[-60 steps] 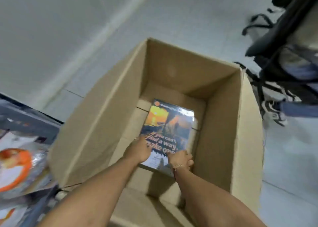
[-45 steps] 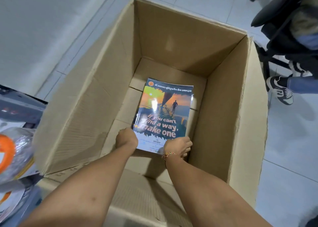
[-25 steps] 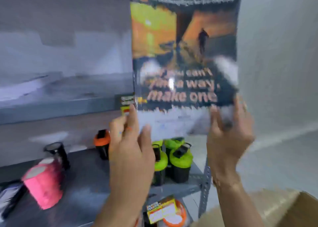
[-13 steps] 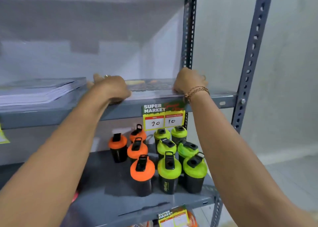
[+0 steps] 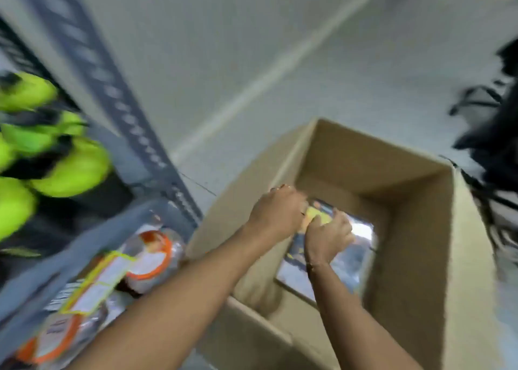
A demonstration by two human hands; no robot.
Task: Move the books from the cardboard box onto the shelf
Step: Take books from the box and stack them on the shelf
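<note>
The cardboard box stands open on the floor at the lower right. A glossy book with a yellow and dark cover lies flat at its bottom. Both my arms reach down into the box. My left hand and my right hand hang side by side over the book's far end, fingers loosely curled, with nothing seen in them. The picture is blurred, so I cannot tell whether they touch the book. The grey metal shelf stands at the left.
Green-lidded bottles stand on a shelf level at the far left. Wrapped orange-rimmed items and a yellow price tag lie on the lower level. A black chair base stands at the right. Pale tiled floor surrounds the box.
The book I lifted from the box now lies on the upper shelf. My hands left it there, and my view and both hands have swung back down into the box over another book.
</note>
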